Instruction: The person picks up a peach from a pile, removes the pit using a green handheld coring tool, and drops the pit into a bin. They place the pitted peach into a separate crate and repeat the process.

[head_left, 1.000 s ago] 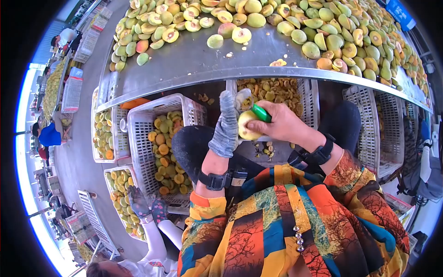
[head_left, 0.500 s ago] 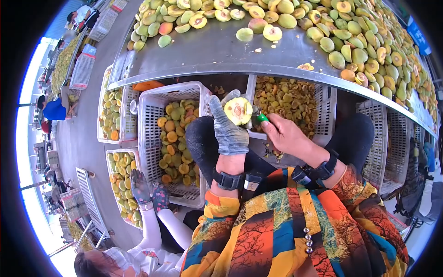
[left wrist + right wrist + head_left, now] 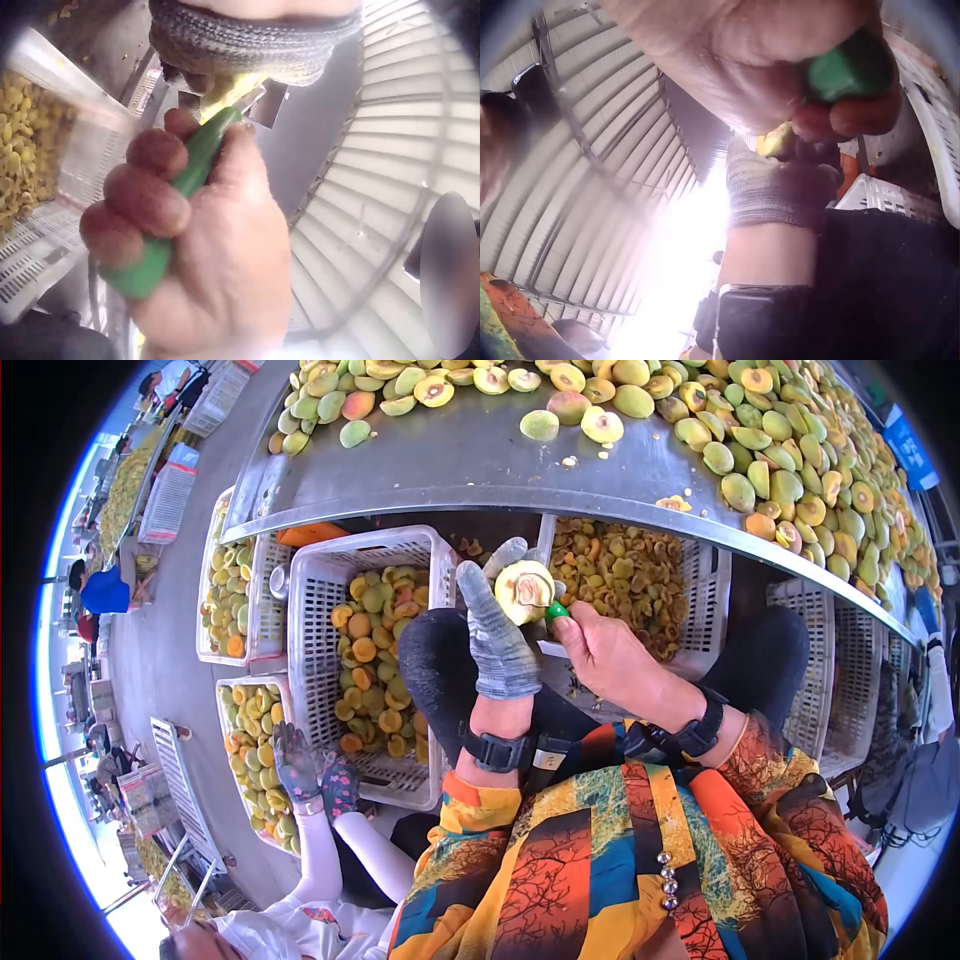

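My left hand (image 3: 497,645), in a grey knit glove, holds a peach half (image 3: 518,595) with its pale cut face turned up. Around the brownish centre of that face runs a curved cut line. My bare right hand (image 3: 615,655) grips a tool by its green handle (image 3: 195,169), fingers wrapped round it and thumb along it. The tool's working end meets the right edge of the cut face in the head view. In the right wrist view, a yellow bit of the fruit (image 3: 776,141) shows between the glove and my right hand.
A metal table (image 3: 430,460) heaped with halved fruit (image 3: 800,480) stands ahead. Below it are a white crate (image 3: 300,610) of fruit and another crate (image 3: 712,600) of scraps. At left, another person's gloved hands (image 3: 298,765) are beside a fruit-filled crate (image 3: 235,710).
The left hand has turned the fruit from side-on to cut face up. The right hand drew slightly back, then brought the tool's end onto the face. The head view has shifted too.
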Demonstrator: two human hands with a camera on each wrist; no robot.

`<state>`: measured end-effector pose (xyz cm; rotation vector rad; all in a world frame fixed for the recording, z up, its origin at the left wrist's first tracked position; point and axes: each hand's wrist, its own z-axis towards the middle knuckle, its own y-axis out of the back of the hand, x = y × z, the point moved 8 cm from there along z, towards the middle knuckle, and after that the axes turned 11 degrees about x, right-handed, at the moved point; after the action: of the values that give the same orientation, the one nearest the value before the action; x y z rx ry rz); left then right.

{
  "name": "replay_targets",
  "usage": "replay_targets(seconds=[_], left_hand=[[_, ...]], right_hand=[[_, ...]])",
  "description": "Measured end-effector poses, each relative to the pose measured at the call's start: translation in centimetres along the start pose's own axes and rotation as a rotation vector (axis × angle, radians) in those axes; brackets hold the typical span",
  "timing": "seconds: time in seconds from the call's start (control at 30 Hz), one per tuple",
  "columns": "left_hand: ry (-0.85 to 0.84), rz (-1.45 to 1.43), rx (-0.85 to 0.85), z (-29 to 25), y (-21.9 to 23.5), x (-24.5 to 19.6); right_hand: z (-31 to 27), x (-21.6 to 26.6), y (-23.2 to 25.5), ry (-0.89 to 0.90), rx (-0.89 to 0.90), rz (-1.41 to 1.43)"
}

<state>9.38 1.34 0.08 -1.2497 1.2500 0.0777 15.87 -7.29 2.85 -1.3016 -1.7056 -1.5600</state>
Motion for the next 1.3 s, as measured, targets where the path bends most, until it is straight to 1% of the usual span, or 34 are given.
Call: replay_targets(seconds=[0.03, 0.07, 0.13, 0.2, 0.23, 0.27, 0.3, 0.33, 0.4, 0.47, 0.5, 0.57, 0.6, 0.63, 0.67, 0.7, 0.73, 0.77, 0.83, 0.87, 0.9, 0.93, 0.97, 1.03, 1.1, 1.17, 1.23, 1.27, 1.3], left_hand=[[-0.034, 0.034, 0.033, 0.0, -0.3, -0.2], [-0.032, 0.033, 0.034, 0.0, -0.2, 0.2], [-0.093, 0.149, 0.054, 0.1, 0.1, 0.6], [-0.075, 0.106, 0.053, 0.2, 0.3, 1.3], [-0.058, 0.069, 0.056, 0.3, 0.4, 1.5], [-0.085, 0.123, 0.085, 0.5, 0.3, 1.2], [-0.031, 0.080, 0.093, 0.7, 0.3, 1.4], [-0.025, 0.047, 0.086, 0.9, 0.2, 1.4], [-0.004, 0.014, 0.074, 0.5, 0.1, 2.0], [-0.148, 0.079, 0.049, 0.7, -0.4, 1.0], [-0.148, 0.080, 0.056, 0.8, -0.3, 1.0], [-0.092, 0.074, 0.133, 0.6, -0.4, 1.6], [-0.138, -0.008, 0.030, 0.6, -0.2, 1.2], [-0.134, -0.002, 0.029, 0.6, -0.3, 0.9], [-0.069, 0.021, 0.028, 0.6, -0.1, 0.8], [-0.004, 0.043, 0.026, 0.6, -0.1, 0.8], [0.008, 0.094, 0.006, 0.5, -0.3, 0.2], [0.012, 0.096, 0.004, 0.5, -0.2, -0.1], [0.092, 0.032, 0.045, 0.6, -0.3, 0.2], [0.093, -0.001, 0.030, 0.8, 0.3, 0.6], [0.094, 0.002, 0.033, 0.7, 0.0, 0.6], [0.110, -0.072, 0.056, 0.6, -0.6, 0.7], [0.125, -0.148, 0.077, 0.4, -1.1, 0.9], [0.088, -0.096, 0.038, 0.5, -1.7, 0.5], [0.026, -0.058, 0.034, 0.5, -2.0, 0.5], [0.009, -0.044, 0.049, 0.5, -2.3, 0.6], [-0.012, -0.032, 0.059, 0.5, -2.3, 0.9], [-0.039, 0.004, 0.059, 0.6, -2.1, 0.9], [-0.064, 0.041, 0.058, 0.6, -2.1, 0.8]], right_hand=[[0.1, 0.0, -0.2, -0.002, -0.001, -0.001], [0.1, 0.0, -0.4, -0.004, -0.017, 0.048], [0.0, -0.2, -1.0, -0.007, -0.035, 0.093], [-0.2, -2.0, -2.5, -0.162, 0.018, 0.308], [-0.5, -2.1, -2.9, -0.155, 0.010, 0.309], [-0.7, -1.4, -2.3, -0.060, -0.089, 0.241], [-0.6, -0.2, -1.2, 0.037, -0.189, 0.166], [-0.6, -0.5, -1.4, -0.049, -0.111, 0.247], [-0.7, -0.5, -1.2, -0.045, -0.121, 0.225], [-0.3, -0.3, -0.8, -0.025, -0.139, 0.200], [-0.4, -0.4, -0.8, -0.022, -0.156, 0.191], [-0.9, -0.6, -0.7, -0.030, -0.169, 0.188], [-0.8, -0.5, -0.9, -0.035, -0.091, 0.214], [-0.7, -0.5, -1.3, -0.037, -0.011, 0.241], [-0.8, -0.8, -1.5, -0.038, -0.010, 0.246], [-0.8, -0.5, -1.5, 0.025, -0.020, 0.235], [-0.9, -0.1, -1.5, 0.087, -0.030, 0.223], [-1.1, -0.2, -1.3, 0.085, -0.029, 0.227], [-1.1, 0.5, -1.3, 0.024, 0.085, 0.140], [-1.2, 0.5, -1.4, 0.026, 0.082, 0.142], [-1.3, 0.8, -1.2, 0.053, 0.024, 0.124], [-1.4, 1.1, -0.9, 0.079, -0.034, 0.105], [-1.4, 1.1, -1.0, 0.079, -0.035, 0.105], [-1.4, 0.8, -0.5, 0.040, -0.131, 0.133], [-1.4, 0.7, -0.4, 0.039, -0.142, 0.123], [-1.5, 0.4, -0.1, 0.028, -0.161, 0.105], [-1.7, 0.3, -0.1, 0.042, -0.179, 0.149], [-1.7, 0.3, -0.1, 0.041, -0.179, 0.150], [-1.7, 0.1, -0.4, 0.028, -0.141, 0.165]])
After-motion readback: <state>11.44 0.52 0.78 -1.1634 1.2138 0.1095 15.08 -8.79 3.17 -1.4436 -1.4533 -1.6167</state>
